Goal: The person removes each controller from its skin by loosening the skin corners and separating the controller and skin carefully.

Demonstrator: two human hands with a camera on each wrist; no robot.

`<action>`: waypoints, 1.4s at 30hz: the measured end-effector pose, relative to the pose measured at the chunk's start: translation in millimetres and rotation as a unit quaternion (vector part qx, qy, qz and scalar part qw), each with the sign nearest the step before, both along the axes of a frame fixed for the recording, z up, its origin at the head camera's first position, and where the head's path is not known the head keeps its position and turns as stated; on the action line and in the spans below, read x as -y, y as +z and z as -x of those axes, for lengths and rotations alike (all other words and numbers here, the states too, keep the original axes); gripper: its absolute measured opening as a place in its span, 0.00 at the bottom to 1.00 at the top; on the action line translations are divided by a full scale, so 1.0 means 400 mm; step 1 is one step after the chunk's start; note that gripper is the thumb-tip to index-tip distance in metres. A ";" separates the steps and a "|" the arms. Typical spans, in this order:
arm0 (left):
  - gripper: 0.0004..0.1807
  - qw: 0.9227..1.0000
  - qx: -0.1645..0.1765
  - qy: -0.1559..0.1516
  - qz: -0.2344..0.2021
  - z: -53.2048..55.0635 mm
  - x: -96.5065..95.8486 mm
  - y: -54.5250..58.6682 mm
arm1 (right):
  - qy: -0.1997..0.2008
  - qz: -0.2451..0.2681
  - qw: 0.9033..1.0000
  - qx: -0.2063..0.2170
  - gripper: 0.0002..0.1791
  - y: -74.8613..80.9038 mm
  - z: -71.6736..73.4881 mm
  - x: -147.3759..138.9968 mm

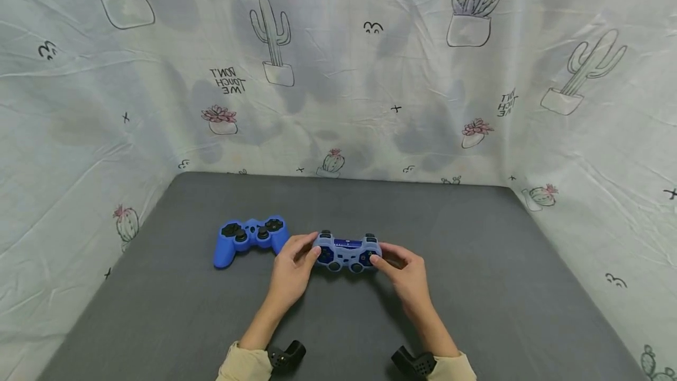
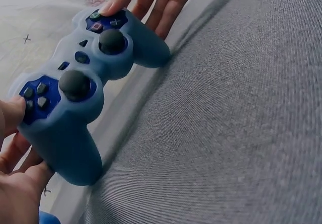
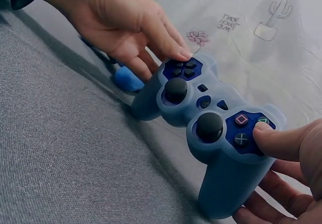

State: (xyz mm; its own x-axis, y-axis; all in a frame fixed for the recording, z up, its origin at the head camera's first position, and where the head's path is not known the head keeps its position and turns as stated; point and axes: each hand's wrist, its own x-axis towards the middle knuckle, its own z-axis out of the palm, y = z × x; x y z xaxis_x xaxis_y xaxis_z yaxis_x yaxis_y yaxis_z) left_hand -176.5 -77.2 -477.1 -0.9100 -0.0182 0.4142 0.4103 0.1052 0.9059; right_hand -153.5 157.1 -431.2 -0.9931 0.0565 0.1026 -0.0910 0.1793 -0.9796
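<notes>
Both hands hold a game controller (image 1: 347, 253) in a pale translucent blue cover, its button face toward me. The left hand (image 1: 292, 269) grips its left side, thumb at the edge of the direction pad and fingers behind the handle, as the left wrist view shows. On the other side, the right hand (image 1: 407, 275) has its thumb on the shape buttons (image 3: 241, 119) and its fingers behind the right handle. Two dark thumbsticks (image 2: 75, 85) stand out from the controller's face. A second controller (image 1: 248, 239), bright blue with black buttons, lies on the table just left of the left hand.
The grey cloth-covered table (image 1: 476, 251) extends around the hands. White fabric walls (image 1: 338, 75) printed with cacti and potted plants close it in at the back and sides. Each wrist wears a black camera mount (image 1: 287, 356) below a beige sleeve (image 1: 244, 363).
</notes>
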 end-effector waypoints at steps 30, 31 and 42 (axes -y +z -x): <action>0.34 0.975 0.027 0.016 0.222 0.016 -0.024 0.057 | 0.100 -0.147 0.984 -0.004 0.21 0.019 0.104 -0.029; 0.33 0.975 0.030 0.006 0.219 0.019 -0.026 0.060 | 0.107 -0.148 0.983 -0.002 0.21 0.019 0.103 -0.030; 0.20 0.971 0.030 -0.057 0.232 0.036 -0.022 0.062 | 0.195 -0.205 0.957 -0.060 0.25 0.036 0.097 -0.047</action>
